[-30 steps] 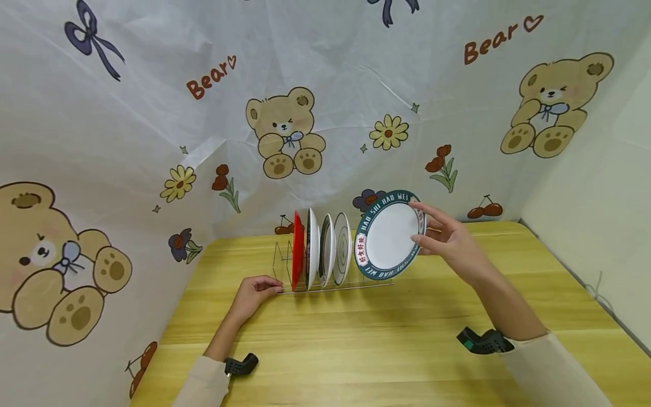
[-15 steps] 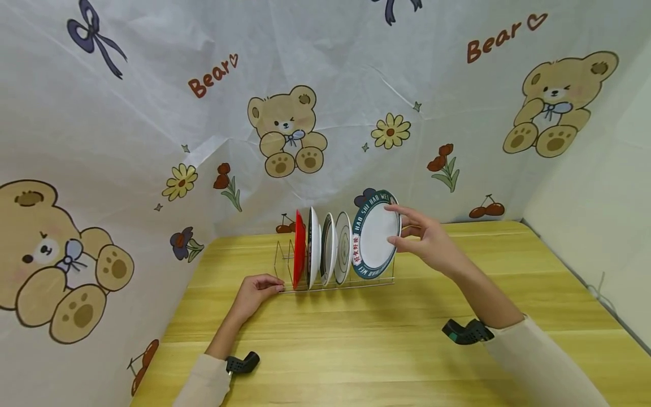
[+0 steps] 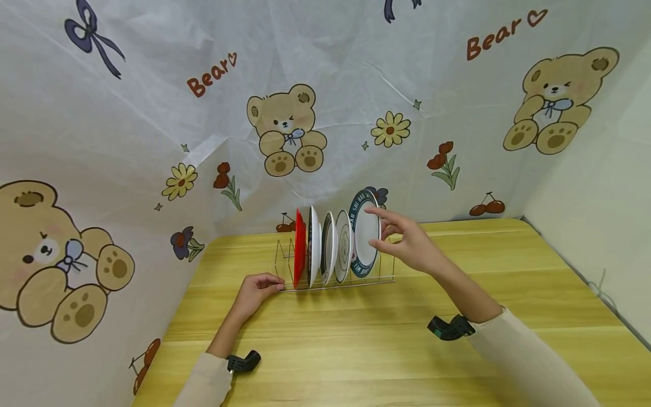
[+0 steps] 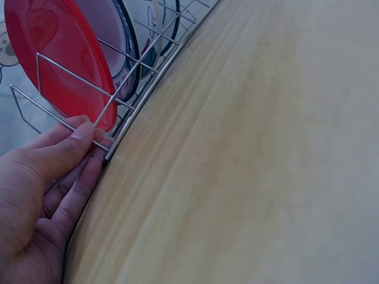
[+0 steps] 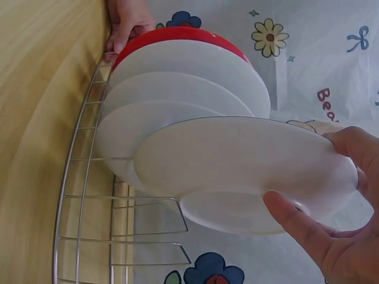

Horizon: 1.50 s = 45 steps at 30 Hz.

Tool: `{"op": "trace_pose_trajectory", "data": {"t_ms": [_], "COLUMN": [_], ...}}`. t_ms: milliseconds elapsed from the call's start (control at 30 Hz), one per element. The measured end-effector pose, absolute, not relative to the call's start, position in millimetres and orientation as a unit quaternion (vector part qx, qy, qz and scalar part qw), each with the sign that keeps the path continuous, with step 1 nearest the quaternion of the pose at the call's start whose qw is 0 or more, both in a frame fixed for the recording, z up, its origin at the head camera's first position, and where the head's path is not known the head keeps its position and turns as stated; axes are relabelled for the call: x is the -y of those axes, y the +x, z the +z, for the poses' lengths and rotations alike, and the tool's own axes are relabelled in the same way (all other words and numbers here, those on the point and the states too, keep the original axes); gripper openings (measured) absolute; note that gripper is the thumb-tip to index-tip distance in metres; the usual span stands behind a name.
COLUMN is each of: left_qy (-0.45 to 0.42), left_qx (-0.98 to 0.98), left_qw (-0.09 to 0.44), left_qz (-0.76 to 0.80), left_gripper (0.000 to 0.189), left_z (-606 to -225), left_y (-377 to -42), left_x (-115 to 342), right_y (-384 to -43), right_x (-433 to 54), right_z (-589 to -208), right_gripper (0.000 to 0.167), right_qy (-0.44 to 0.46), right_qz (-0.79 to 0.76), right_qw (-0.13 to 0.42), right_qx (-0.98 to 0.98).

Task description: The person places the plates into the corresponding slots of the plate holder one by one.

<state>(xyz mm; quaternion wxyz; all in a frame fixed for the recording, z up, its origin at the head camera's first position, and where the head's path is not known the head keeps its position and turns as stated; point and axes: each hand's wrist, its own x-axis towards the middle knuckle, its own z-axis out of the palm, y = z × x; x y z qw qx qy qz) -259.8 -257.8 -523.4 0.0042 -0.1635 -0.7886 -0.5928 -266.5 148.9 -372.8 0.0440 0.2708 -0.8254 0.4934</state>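
My left hand [image 3: 254, 291] pinches the left front corner of a wire dish rack [image 4: 139, 110], thumb and fingertips on the wire in the left wrist view. My right hand [image 3: 412, 243] grips the right edge of a white plate [image 3: 367, 234] with a dark green lettered rim, thumb and fingers spread along that edge. This plate stands nearly on edge at the right part of the rack, its lower edge close over the wires. In the right wrist view the held plate [image 5: 237, 165] tilts over the slots, right of the other plates.
Standing in the rack, from left to right, are a red plate [image 3: 299, 249], a white plate [image 3: 315, 249], a dark-patterned one [image 3: 330, 249] and a ringed one [image 3: 343, 246]. The wooden table [image 3: 356, 350] meets a bear-print cloth [image 3: 351, 85] behind and a pale wall [image 3: 600, 215] at right.
My right hand has moved left with the green-rimmed plate, bringing it up beside the ringed plate and turning it more edge-on. The left hand stays on the rack corner.
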Motion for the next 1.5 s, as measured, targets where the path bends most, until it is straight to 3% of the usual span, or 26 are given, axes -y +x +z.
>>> {"op": "trace_pose_trajectory", "data": {"t_ms": [367, 767, 1133, 1500], "left_qy": [-0.162, -0.163, -0.157, -0.154], "left_qx": [0.789, 0.789, 0.790, 0.793], "left_qw": [0.004, 0.003, 0.002, 0.003], "left_qz": [-0.592, -0.592, -0.592, -0.589], "left_gripper": [0.014, 0.016, 0.016, 0.016], "left_z": [-523, -524, -523, -525], "left_y": [-260, -260, -261, -262], "left_x": [259, 260, 258, 259], "right_y": [-271, -276, -279, -275], "right_x": [-137, -129, -124, -122], "right_z": [-380, -392, -404, -413], "right_gripper": [0.066, 0.065, 0.066, 0.066], "right_qy": [0.248, 0.232, 0.209, 0.223], "right_qz": [0.498, 0.510, 0.524, 0.529], "right_qw": [0.076, 0.078, 0.046, 0.064], "right_qx": [0.828, 0.825, 0.824, 0.816]}}
